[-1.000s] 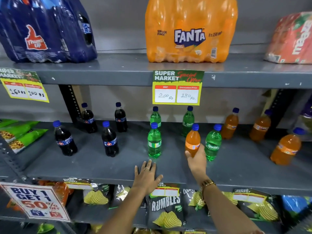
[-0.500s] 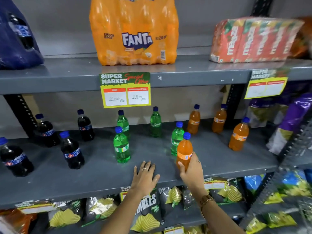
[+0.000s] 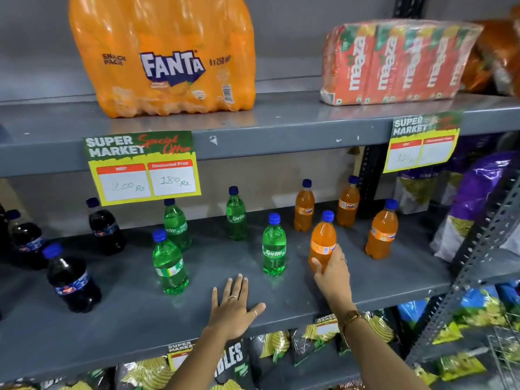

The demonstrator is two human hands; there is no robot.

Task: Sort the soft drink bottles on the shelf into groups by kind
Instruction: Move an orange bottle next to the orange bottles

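The orange multipack (image 3: 166, 56) read "FANTA", "SNACK PACK" and "8 x 250 m". The red carton pack (image 3: 394, 63) read "maaza". The price tag (image 3: 142, 167) said "SUPER MARKET", "Special Offer", "200 Rs", "180 Rs". A green bottle (image 3: 274, 246) read "Sprite". The second tag (image 3: 423, 142) read "SUPER MARKET".

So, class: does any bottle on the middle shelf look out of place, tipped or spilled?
Nothing stands out. The cola, green and orange bottles all stand upright in their own groups, with no spill. The right hand grips one orange bottle beside the other orange ones.
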